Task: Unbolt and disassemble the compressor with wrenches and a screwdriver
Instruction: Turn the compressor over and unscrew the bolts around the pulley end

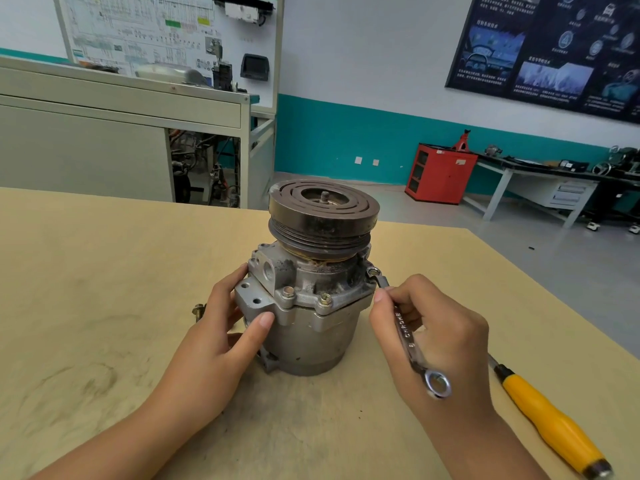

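Unbolting step: compressor [311,306] upright mid-table [104,271], L hand [221,341] clasps its 9 o'clock side, R hand [440,341] fingers grip ring wrench [405,334] on 3 o'clock flange bolt [372,271]; next prob. needs steady ccw swing.

Head view, forward-down, close above tabletop [86,271]

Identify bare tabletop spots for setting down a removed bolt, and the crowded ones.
Free: the tan tabletop left of the loose flanged bolt, and the near strip between the left hand and right hand. Crowded: around the grey metal compressor, silver wrench and yellow-handled screwdriver.
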### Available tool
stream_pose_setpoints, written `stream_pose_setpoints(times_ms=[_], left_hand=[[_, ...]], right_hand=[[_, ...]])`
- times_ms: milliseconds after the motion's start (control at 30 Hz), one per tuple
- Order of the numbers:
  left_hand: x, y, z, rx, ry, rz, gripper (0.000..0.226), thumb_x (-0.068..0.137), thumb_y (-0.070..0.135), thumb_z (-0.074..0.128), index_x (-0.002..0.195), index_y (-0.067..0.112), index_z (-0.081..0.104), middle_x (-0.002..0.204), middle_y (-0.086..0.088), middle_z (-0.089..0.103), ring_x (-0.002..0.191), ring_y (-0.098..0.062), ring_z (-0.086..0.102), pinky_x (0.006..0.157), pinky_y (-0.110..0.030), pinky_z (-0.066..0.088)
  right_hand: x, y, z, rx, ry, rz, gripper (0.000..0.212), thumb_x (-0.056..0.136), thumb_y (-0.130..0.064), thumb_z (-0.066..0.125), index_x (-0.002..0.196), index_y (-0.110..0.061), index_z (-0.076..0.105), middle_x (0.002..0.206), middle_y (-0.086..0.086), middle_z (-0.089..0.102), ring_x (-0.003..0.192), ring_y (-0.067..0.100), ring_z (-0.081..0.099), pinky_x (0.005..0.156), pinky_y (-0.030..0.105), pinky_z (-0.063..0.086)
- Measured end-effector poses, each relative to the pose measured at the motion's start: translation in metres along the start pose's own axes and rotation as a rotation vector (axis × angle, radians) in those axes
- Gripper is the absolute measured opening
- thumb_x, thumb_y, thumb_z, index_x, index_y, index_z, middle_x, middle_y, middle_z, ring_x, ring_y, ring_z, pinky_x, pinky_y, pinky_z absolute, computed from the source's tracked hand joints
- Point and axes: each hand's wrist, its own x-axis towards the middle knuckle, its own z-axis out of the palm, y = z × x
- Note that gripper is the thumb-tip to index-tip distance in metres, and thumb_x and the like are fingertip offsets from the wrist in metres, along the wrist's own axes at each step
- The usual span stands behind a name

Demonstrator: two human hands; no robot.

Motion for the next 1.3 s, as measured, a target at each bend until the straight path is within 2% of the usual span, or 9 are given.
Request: stream_pose_setpoints(times_ms=[67, 167, 267, 367, 467, 633, 800, 1067, 1300], left_hand=[[0.000, 0.000, 0.000, -0.001, -0.001, 0.001, 0.056, 0.070, 0.054, 0.050, 0.124, 0.055, 0.033, 0.112, 0.045, 0.053, 0.110, 0.018, 0.050, 0.072, 0.002, 0.039], [0.000, 0.000, -0.001, -0.001, -0.005, -0.001, 0.056, 0.071, 0.054, 0.050, 0.124, 0.056, 0.033, 0.113, 0.044, 0.053, 0.111, 0.017, 0.050, 0.073, 0.002, 0.039], [0.000, -0.001, -0.001, 0.001, -0.002, -0.004, 0.058, 0.070, 0.055, 0.050, 0.125, 0.056, 0.033, 0.113, 0.041, 0.055, 0.112, 0.017, 0.050, 0.072, 0.002, 0.039], [0.000, -0.001, 0.000, 0.001, -0.005, -0.002, 0.057, 0.070, 0.054, 0.049, 0.125, 0.056, 0.032, 0.114, 0.042, 0.054, 0.112, 0.016, 0.050, 0.072, 0.002, 0.039], [0.001, -0.001, 0.000, 0.002, -0.007, -0.004, 0.056, 0.071, 0.054, 0.050, 0.124, 0.058, 0.032, 0.114, 0.044, 0.053, 0.112, 0.016, 0.050, 0.073, 0.002, 0.039], [0.001, -0.002, 0.000, -0.010, -0.007, 0.002, 0.060, 0.069, 0.055, 0.050, 0.126, 0.054, 0.033, 0.115, 0.044, 0.052, 0.113, 0.015, 0.050, 0.074, 0.002, 0.039], [0.001, -0.002, -0.001, -0.014, -0.010, 0.003, 0.060, 0.068, 0.058, 0.049, 0.126, 0.055, 0.033, 0.115, 0.043, 0.053, 0.112, 0.015, 0.051, 0.074, 0.001, 0.039], [0.001, -0.003, -0.001, -0.016, -0.018, 0.005, 0.061, 0.068, 0.058, 0.049, 0.126, 0.057, 0.029, 0.115, 0.044, 0.053, 0.111, 0.014, 0.053, 0.074, 0.001, 0.040], [0.001, -0.005, -0.001, -0.025, -0.026, 0.006, 0.063, 0.069, 0.058, 0.049, 0.129, 0.056, 0.029, 0.120, 0.040, 0.053, 0.114, 0.009, 0.053, 0.076, -0.002, 0.041]], right_hand=[[0.001, 0.000, 0.000, 0.063, 0.001, 0.054, 0.022, 0.085, -0.010, 0.059, 0.064, -0.006, 0.056, 0.051, 0.002, 0.049, 0.046, 0.019, 0.049, 0.044, 0.032, 0.039], [0.002, 0.007, -0.003, 0.340, 0.050, 0.348, 0.026, 0.087, -0.008, 0.064, 0.062, -0.014, 0.059, 0.056, 0.008, 0.057, 0.051, 0.022, 0.054, 0.048, 0.032, 0.045], [0.009, 0.019, -0.008, 0.548, 0.057, 0.573, 0.027, 0.085, -0.002, 0.062, 0.062, -0.015, 0.064, 0.057, 0.008, 0.064, 0.049, 0.017, 0.059, 0.047, 0.022, 0.049], [0.018, 0.030, -0.013, 0.743, -0.042, 0.719, 0.035, 0.087, 0.003, 0.058, 0.058, -0.017, 0.065, 0.056, 0.008, 0.063, 0.048, 0.016, 0.058, 0.048, 0.021, 0.048], [0.030, 0.041, -0.017, 0.930, -0.170, 0.909, 0.024, 0.086, 0.003, 0.052, 0.066, -0.009, 0.058, 0.054, 0.006, 0.058, 0.049, 0.013, 0.052, 0.044, 0.019, 0.042], [0.048, 0.051, -0.012, 1.118, -0.238, 1.139, 0.014, 0.067, -0.006, 0.059, 0.057, -0.012, 0.052, 0.051, 0.001, 0.046, 0.045, 0.010, 0.042, 0.038, 0.017, 0.032], [0.057, 0.062, 0.005, 0.985, -0.257, 1.149, 0.027, 0.092, -0.005, 0.049, 0.066, -0.013, 0.047, 0.050, -0.002, 0.043, 0.045, 0.007, 0.036, 0.039, 0.017, 0.029], [0.067, 0.063, 0.025, 0.919, -0.364, 1.060, 0.018, 0.096, -0.012, 0.048, 0.080, -0.012, 0.055, 0.049, -0.005, 0.039, 0.045, 0.007, 0.033, 0.043, 0.020, 0.028], [0.075, 0.056, 0.035, 0.914, -0.331, 0.980, 0.029, 0.096, -0.009, 0.047, 0.068, -0.013, 0.051, 0.050, -0.003, 0.039, 0.046, 0.008, 0.034, 0.043, 0.020, 0.028]])
